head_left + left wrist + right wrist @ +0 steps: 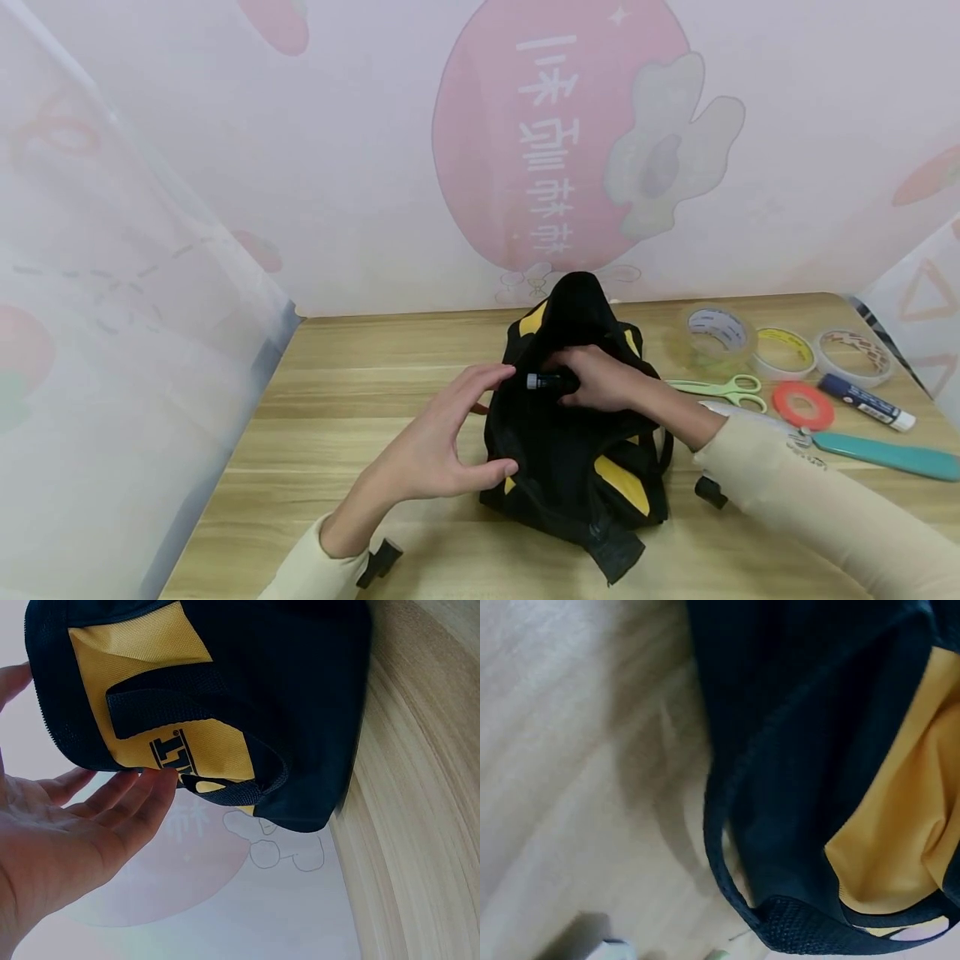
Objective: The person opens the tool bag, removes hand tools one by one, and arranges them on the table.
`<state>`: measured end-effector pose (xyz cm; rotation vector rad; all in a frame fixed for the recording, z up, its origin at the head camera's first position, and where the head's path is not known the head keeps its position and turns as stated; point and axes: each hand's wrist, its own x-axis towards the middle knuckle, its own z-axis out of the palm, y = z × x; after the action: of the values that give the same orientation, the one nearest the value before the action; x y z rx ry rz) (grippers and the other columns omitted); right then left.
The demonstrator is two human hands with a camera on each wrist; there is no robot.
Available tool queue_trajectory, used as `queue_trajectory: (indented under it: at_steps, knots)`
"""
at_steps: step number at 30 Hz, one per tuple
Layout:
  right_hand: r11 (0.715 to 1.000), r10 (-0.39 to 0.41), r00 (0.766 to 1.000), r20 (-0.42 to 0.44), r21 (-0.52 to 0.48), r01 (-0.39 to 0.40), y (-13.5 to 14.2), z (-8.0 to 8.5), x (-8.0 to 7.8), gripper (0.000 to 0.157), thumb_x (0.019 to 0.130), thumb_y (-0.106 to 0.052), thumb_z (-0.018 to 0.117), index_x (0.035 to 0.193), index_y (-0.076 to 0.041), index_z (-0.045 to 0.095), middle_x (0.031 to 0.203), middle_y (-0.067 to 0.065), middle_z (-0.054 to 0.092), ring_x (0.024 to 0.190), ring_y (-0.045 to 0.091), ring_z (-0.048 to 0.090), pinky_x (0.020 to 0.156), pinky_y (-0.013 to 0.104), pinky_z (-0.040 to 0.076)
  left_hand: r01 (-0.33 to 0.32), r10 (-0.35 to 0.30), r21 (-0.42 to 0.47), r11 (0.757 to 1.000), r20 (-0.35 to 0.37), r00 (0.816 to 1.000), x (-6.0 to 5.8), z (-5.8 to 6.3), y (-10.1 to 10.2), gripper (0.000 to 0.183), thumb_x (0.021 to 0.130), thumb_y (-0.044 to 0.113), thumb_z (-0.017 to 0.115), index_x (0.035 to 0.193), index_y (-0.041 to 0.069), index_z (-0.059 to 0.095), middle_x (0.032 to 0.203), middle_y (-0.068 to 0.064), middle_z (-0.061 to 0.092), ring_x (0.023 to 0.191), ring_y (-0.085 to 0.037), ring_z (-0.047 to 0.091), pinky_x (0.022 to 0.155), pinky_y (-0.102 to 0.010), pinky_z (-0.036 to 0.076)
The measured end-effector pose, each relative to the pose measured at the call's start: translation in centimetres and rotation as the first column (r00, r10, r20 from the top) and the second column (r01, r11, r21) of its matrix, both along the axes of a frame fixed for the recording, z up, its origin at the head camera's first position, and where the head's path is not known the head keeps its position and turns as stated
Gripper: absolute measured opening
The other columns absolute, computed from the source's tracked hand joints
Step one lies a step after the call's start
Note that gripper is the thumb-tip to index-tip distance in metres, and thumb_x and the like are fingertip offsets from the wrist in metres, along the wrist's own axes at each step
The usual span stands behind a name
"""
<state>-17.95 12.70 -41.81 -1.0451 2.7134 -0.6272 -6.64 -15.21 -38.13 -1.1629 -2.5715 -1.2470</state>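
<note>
A black and yellow tool bag (pixel 622 483) stands on the table with its mouth gaping upward. My right hand (pixel 600 379) reaches inside it, thumb and fingers around a dark cylinder (pixel 551 382) with a whitish end. Which kind of thing the cylinder is, I cannot tell; the fingertips are partly lost in the dark interior. At the bag's left rim, my left hand (pixel 442 442) is spread wide, thumb and fingers apart. In the left wrist view its fingertips touch the yellow side panel (pixel 142 652) near a black strap. The right wrist view shows only the bag's outside (pixel 892 847) and a strap loop.
Right of the bag lie several tape rolls, one a wide clear roll (pixel 716 333) and one red (pixel 802 406). Near them are green-handled scissors (pixel 727 388), a blue glue stick (pixel 866 402) and a teal-handled tool (pixel 885 456). A printed cloth (pixel 360 208) rises behind the table.
</note>
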Motion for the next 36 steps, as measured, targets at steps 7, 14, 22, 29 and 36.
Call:
queue_trajectory:
  at_steps: [7, 14, 22, 29, 36]
  knots:
    - [1.000, 0.001, 1.000, -0.031, -0.021, -0.002, 0.0, -1.1, 0.1, 0.043, 0.087, -0.003, 0.085, 0.128, -0.002, 0.072, 0.130, 0.015, 0.072, 0.123, 0.037, 0.068, 0.105, 0.054, 0.057, -0.003, 0.003, 0.001, 1.000, 0.008, 1.000, -0.1, 0.1, -0.1, 0.092, 0.087, 0.031, 0.086, 0.164, 0.013, 0.039, 0.164, -0.005, 0.047, 0.145, -0.021, 0.050, 0.106, -0.037, 0.059]
    - [0.999, 0.041, 0.998, -0.042, -0.011, -0.042, 0.0, -1.7, 0.1, 0.039, 0.087, 0.002, 0.082, 0.125, -0.001, 0.074, 0.124, 0.016, 0.076, 0.116, 0.034, 0.072, 0.099, 0.049, 0.061, -0.007, 0.007, 0.004, 1.000, 0.010, 1.000, -0.1, 0.0, -0.2, 0.092, 0.087, 0.032, 0.086, 0.164, 0.014, 0.039, 0.163, -0.007, 0.048, 0.144, -0.021, 0.051, 0.106, -0.038, 0.059]
    - [0.997, 0.006, 0.999, -0.047, -0.082, -0.010, 0.9, 0.3, 1.1, 0.034, 0.090, -0.002, 0.081, 0.123, -0.007, 0.077, 0.122, 0.009, 0.078, 0.113, 0.028, 0.073, 0.097, 0.048, 0.060, -0.002, 0.002, 0.007, 1.000, 0.020, 1.000, -0.1, -0.1, -0.2, 0.092, 0.087, 0.033, 0.087, 0.164, 0.015, 0.039, 0.163, -0.006, 0.047, 0.145, -0.021, 0.050, 0.106, -0.040, 0.059]
    - [0.995, -0.026, 0.995, -0.098, -0.099, 0.017, 2.0, 3.1, 2.8, 0.033, 0.092, -0.004, 0.081, 0.124, -0.011, 0.078, 0.121, 0.005, 0.078, 0.100, 0.017, 0.068, 0.087, 0.039, 0.056, -0.004, 0.004, 0.000, 1.000, 0.023, 1.000, -0.1, 0.0, -0.1, 0.093, 0.087, 0.033, 0.087, 0.164, 0.014, 0.039, 0.164, -0.005, 0.047, 0.145, -0.021, 0.049, 0.107, -0.040, 0.059]
    - [0.987, -0.052, 0.982, -0.180, -0.158, 0.024, 3.1, 6.1, 5.4, 0.039, 0.092, -0.003, 0.081, 0.129, -0.015, 0.077, 0.122, 0.002, 0.078, 0.101, 0.017, 0.065, 0.087, 0.041, 0.055, -0.017, 0.017, -0.002, 1.000, 0.025, 1.000, 0.0, 0.0, -0.1, 0.093, 0.086, 0.035, 0.087, 0.164, 0.015, 0.040, 0.164, -0.003, 0.046, 0.144, -0.021, 0.050, 0.107, -0.039, 0.059]
